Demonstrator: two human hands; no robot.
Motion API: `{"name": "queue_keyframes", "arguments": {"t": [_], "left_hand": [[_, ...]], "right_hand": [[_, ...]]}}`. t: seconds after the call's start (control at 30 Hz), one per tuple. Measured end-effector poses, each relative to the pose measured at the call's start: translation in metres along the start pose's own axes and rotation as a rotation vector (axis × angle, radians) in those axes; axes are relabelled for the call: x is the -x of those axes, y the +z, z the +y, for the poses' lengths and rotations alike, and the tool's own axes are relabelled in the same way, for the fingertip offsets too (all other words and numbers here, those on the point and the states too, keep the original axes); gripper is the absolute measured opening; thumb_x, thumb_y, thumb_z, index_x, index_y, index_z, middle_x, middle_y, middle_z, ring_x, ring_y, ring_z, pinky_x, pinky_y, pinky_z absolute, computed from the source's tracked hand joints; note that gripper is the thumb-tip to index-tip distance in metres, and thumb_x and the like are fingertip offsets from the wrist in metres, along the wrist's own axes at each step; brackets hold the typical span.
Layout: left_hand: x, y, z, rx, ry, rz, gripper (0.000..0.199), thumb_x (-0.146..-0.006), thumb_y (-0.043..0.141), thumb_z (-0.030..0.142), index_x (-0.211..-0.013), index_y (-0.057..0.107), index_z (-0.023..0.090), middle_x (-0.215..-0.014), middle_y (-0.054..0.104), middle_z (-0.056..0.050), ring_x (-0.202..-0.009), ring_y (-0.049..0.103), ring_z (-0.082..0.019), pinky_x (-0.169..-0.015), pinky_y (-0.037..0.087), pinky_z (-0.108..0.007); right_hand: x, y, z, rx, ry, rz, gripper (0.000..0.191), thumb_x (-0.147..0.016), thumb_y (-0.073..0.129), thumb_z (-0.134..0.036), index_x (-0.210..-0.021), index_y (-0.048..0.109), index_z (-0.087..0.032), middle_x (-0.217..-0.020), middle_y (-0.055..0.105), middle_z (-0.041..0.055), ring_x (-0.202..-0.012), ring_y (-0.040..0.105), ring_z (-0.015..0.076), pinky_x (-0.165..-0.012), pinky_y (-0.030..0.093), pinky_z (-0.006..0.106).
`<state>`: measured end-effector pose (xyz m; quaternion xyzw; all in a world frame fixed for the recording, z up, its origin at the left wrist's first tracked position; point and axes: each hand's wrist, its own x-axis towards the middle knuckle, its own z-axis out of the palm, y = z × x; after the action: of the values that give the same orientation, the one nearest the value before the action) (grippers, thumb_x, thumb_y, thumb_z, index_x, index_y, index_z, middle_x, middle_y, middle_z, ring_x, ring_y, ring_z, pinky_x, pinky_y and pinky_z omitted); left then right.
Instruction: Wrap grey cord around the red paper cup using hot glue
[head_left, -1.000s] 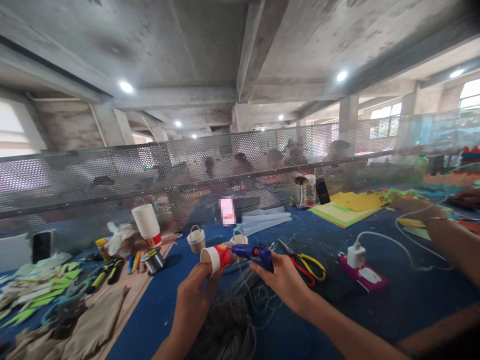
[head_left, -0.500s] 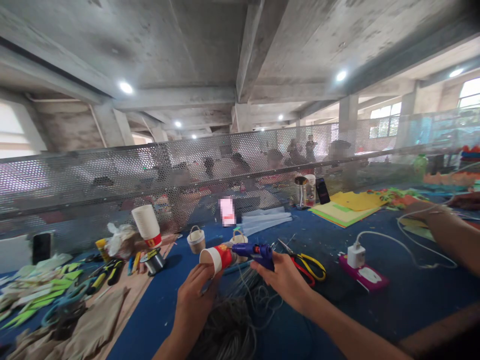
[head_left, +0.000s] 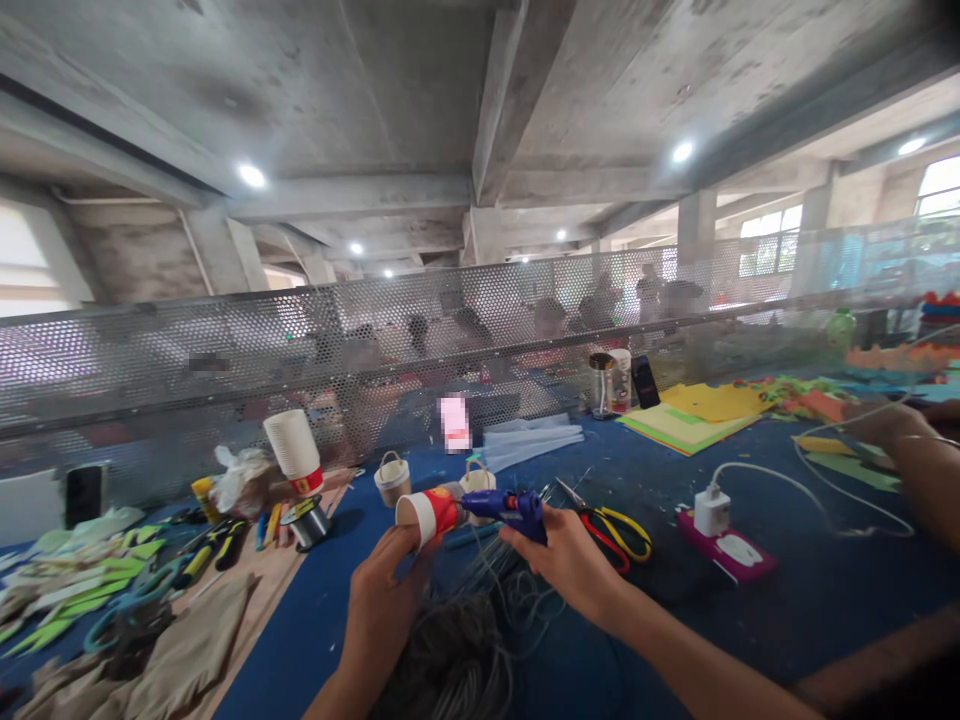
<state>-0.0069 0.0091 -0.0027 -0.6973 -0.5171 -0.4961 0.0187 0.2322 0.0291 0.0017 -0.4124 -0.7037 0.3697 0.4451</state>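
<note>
A red and white paper cup (head_left: 433, 514) lies tilted on its side in my left hand (head_left: 388, 590), whose fingers grip it near the open rim. My right hand (head_left: 571, 560) is wrapped round the handle of a blue glue gun (head_left: 506, 508). The gun's nozzle points left and meets the cup's red side or sits very close to it; the exact contact is too small to tell. Behind the cup stand two small pale buckets with handles, one (head_left: 393, 480) to the left and one (head_left: 478, 482) partly hidden by the gun.
Scissors (head_left: 615, 535) lie right of my right hand, beyond a grey cord bundle (head_left: 457, 655). Stacked cups (head_left: 292, 450) and a wire spool (head_left: 306, 522) stand left. A charger (head_left: 712, 512) sits on a magenta power strip (head_left: 739, 556). Another person's hand (head_left: 889, 425) is at the right.
My left hand has turned the cup slightly and shifted its grip on the rim. The glue gun has tipped a little lower at its nozzle. The other person's arm has moved right.
</note>
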Motion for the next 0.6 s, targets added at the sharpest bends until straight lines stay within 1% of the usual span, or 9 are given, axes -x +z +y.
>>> {"name": "queue_keyframes", "arguments": {"t": [0.2, 0.37, 0.47, 0.6], "left_hand": [[-0.002, -0.003, 0.005, 0.023, -0.089, 0.003, 0.027, -0.085, 0.062, 0.042, -0.093, 0.073, 0.019, -0.081, 0.072, 0.0, -0.072, 0.063, -0.018, -0.071, 0.047, -0.021], [-0.002, -0.003, 0.004, 0.091, -0.152, 0.011, 0.027, -0.083, 0.064, 0.041, -0.086, 0.072, 0.016, -0.072, 0.065, 0.003, -0.068, 0.058, -0.016, -0.064, 0.043, -0.02], [-0.002, -0.003, 0.003, 0.141, -0.209, 0.011, 0.027, -0.081, 0.066, 0.04, -0.088, 0.073, 0.015, -0.072, 0.067, 0.003, -0.067, 0.056, -0.017, -0.061, 0.042, -0.02], [-0.005, -0.003, 0.005, 0.207, -0.259, 0.023, 0.03, -0.078, 0.068, 0.041, -0.091, 0.075, 0.015, -0.079, 0.073, 0.0, -0.074, 0.06, -0.019, -0.066, 0.044, -0.022]], "right_hand": [[0.001, -0.001, -0.005, 0.059, -0.004, 0.013, 0.033, -0.087, 0.06, -0.046, -0.097, 0.07, -0.017, -0.056, 0.049, -0.004, -0.051, 0.043, 0.0111, -0.048, 0.033, 0.02], [0.002, 0.0, -0.011, 0.047, 0.0, 0.004, 0.03, -0.086, 0.061, -0.044, -0.095, 0.07, -0.017, -0.054, 0.049, -0.0045, -0.051, 0.043, 0.0112, -0.05, 0.035, 0.021], [0.003, 0.0, -0.013, 0.058, -0.013, 0.005, 0.028, -0.086, 0.061, -0.042, -0.095, 0.071, -0.017, -0.057, 0.052, -0.0036, -0.053, 0.046, 0.0116, -0.052, 0.036, 0.021], [0.003, 0.0, -0.014, 0.052, -0.022, -0.006, 0.027, -0.086, 0.061, -0.04, -0.096, 0.071, -0.017, -0.062, 0.057, -0.0026, -0.053, 0.047, 0.0121, -0.052, 0.037, 0.021]]}}
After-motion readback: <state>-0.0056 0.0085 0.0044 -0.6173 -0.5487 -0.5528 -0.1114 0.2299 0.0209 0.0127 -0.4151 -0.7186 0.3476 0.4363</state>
